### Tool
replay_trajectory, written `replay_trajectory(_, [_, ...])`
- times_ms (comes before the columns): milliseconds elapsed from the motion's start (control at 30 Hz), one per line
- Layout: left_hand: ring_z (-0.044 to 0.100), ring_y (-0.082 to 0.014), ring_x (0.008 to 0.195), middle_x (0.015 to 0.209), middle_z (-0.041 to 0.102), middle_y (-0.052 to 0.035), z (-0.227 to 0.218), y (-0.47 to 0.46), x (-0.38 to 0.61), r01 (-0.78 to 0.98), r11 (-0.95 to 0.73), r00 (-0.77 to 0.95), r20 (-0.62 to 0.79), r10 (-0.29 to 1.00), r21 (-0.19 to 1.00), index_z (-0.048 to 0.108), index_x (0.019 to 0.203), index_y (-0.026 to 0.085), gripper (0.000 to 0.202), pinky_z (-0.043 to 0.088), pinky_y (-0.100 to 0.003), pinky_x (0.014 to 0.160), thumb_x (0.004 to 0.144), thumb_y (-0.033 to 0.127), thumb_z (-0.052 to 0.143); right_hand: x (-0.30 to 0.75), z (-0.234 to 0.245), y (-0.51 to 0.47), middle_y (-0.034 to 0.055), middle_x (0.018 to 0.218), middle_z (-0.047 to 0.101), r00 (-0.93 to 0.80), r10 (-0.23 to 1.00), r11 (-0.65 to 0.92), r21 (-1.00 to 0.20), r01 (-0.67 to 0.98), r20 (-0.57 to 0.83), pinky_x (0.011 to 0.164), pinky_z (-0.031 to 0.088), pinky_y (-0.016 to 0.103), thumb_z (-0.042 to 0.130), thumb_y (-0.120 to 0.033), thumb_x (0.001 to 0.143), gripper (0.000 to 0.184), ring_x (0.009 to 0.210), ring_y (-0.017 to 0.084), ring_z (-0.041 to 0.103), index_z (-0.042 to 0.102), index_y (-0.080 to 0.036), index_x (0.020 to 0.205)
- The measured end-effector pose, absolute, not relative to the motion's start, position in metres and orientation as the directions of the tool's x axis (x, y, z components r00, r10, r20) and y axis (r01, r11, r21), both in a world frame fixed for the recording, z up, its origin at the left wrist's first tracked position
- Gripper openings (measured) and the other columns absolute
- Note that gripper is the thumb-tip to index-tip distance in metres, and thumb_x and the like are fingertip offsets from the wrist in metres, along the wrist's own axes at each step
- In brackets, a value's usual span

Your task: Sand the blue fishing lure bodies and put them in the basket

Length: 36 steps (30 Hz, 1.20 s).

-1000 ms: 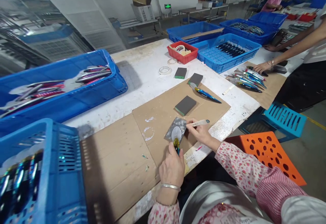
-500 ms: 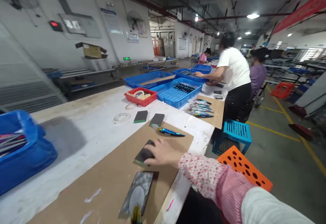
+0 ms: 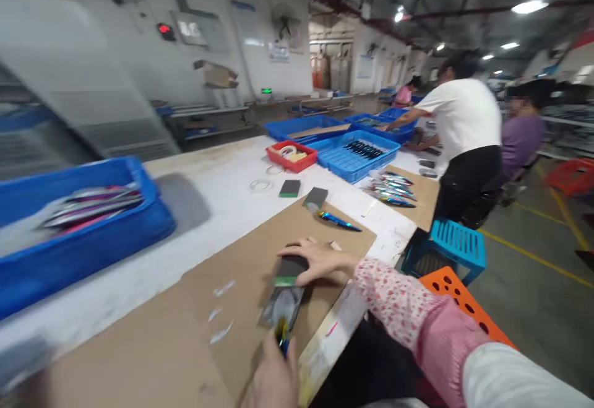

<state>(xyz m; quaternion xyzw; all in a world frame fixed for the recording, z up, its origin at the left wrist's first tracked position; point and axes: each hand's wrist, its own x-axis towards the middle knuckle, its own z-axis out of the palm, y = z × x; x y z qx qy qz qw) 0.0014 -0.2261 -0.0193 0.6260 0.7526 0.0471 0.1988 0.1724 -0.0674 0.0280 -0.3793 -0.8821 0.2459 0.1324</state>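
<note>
My left hand [image 3: 273,374], low in the view, is closed around a blue-and-gold fishing lure [image 3: 282,332]. A pale oval lip [image 3: 284,300] at the lure's end lies over a dark flat slab [image 3: 269,316] on the brown cardboard. With fingers and thumb around its sides, my right hand [image 3: 320,260] grips a dark block with a green edge [image 3: 291,265]. This block is at the slab's far end; whether it rests on the slab I cannot tell. Beyond it, another blue lure [image 3: 341,221] lies with its end at a grey block [image 3: 316,197].
A blue bin of lures [image 3: 158,210] stands at left. Farther back are a green-edged block [image 3: 290,189], a red tray with tape rolls [image 3: 306,163], a blue crate [image 3: 343,169] and several lures [image 3: 394,188]. A person in white [image 3: 468,117] leans over the table; stools [image 3: 459,241] stand at right.
The view has swung left. My right hand has brought the dark block nearer, up to the slab. My left hand with its lure has come more fully into sight.
</note>
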Motion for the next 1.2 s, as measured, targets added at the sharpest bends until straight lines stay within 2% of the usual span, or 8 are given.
replay_trajectory(67, [0.071,-0.0279,0.082,0.097,0.072,-0.0171,-0.002,-0.23,0.005,0.918,0.172,-0.071,-0.278,0.958,0.358,0.042,0.132,0.011,0.048,0.046,-0.034,0.064,0.097,0.036,0.021,0.178,0.025,-0.088,0.011,0.148,0.03,-0.791,0.611,0.688,-0.514,0.512,0.031,0.108,0.029,0.05,0.079,-0.035,0.069,0.083,0.133,0.035,0.031,0.041,-0.03,0.143])
replay_trajectory(167, [0.07,-0.0273,0.089,0.102,0.071,-0.0164,0.008,-0.23,0.009,0.911,0.212,-0.099,-0.311,0.945,0.355,0.039,0.132,0.011,0.044,0.046,-0.033,0.066,0.097,0.035,0.026,0.182,0.017,-0.113,0.0096,0.152,0.023,-0.807,0.59,0.703,-0.513,0.492,0.034,0.108,0.03,0.049,0.078,-0.032,0.067,0.08,0.135,0.035,0.028,0.045,-0.03,0.14])
replay_trajectory(233, [0.07,-0.0257,0.09,0.104,0.07,-0.0161,0.006,-0.23,0.01,0.912,0.224,-0.118,-0.305,0.945,0.344,0.038,0.133,0.012,0.043,0.045,-0.032,0.066,0.097,0.034,0.028,0.179,0.011,-0.124,0.0088,0.152,0.022,-0.779,0.626,0.668,-0.536,0.516,0.03,0.108,0.03,0.049,0.078,-0.037,0.07,0.072,0.136,0.034,0.026,0.049,-0.03,0.135])
replay_trajectory(367, [0.07,-0.0238,0.088,0.103,0.07,-0.0163,0.001,-0.232,0.013,0.925,0.196,-0.103,-0.281,0.954,0.326,0.038,0.132,0.011,0.044,0.045,-0.031,0.065,0.097,0.035,0.029,0.16,0.004,-0.125,0.0064,0.143,0.039,-0.637,0.765,0.565,-0.571,0.596,0.091,0.107,0.031,0.044,0.058,-0.043,0.092,0.026,0.13,0.026,0.034,0.064,-0.028,0.111])
replay_trajectory(500, [0.07,-0.0257,0.088,0.102,0.071,-0.0163,0.002,-0.232,0.014,0.929,0.218,-0.128,-0.292,0.948,0.3,0.039,0.132,0.011,0.043,0.046,-0.032,0.065,0.097,0.035,0.03,0.141,0.001,-0.111,0.0041,0.132,0.048,-0.487,0.864,0.477,-0.511,0.716,0.124,0.1,0.036,0.043,0.057,-0.035,0.093,0.014,0.119,0.025,0.041,0.067,-0.027,0.098])
replay_trajectory(867, [0.07,-0.0259,0.089,0.103,0.071,-0.0156,0.001,-0.23,0.013,0.922,0.227,-0.132,-0.296,0.946,0.314,0.04,0.132,0.012,0.043,0.047,-0.032,0.066,0.097,0.036,0.03,0.133,0.006,-0.117,0.0052,0.132,0.047,-0.389,0.904,0.426,-0.39,0.816,0.174,0.093,0.037,0.045,0.057,-0.032,0.09,0.012,0.121,0.028,0.036,0.066,-0.027,0.096])
replay_trajectory(1067, [0.07,-0.0254,0.092,0.106,0.07,-0.0166,0.0,-0.231,0.012,0.916,0.211,-0.113,-0.286,0.952,0.34,0.039,0.133,0.011,0.045,0.047,-0.032,0.068,0.097,0.035,0.03,0.134,0.005,-0.119,0.0034,0.132,0.047,-0.446,0.886,0.451,-0.46,0.765,0.128,0.094,0.038,0.044,0.059,-0.033,0.089,0.012,0.12,0.026,0.038,0.066,-0.028,0.097])
replay_trajectory(1200, [0.07,-0.0263,0.093,0.106,0.07,-0.0168,0.006,-0.232,0.011,0.911,0.225,-0.116,-0.31,0.944,0.345,0.039,0.134,0.011,0.045,0.047,-0.033,0.07,0.097,0.035,0.028,0.135,0.005,-0.115,0.0053,0.132,0.047,-0.404,0.902,0.428,-0.426,0.798,0.15,0.094,0.038,0.047,0.058,-0.031,0.089,0.012,0.121,0.028,0.037,0.066,-0.026,0.097])
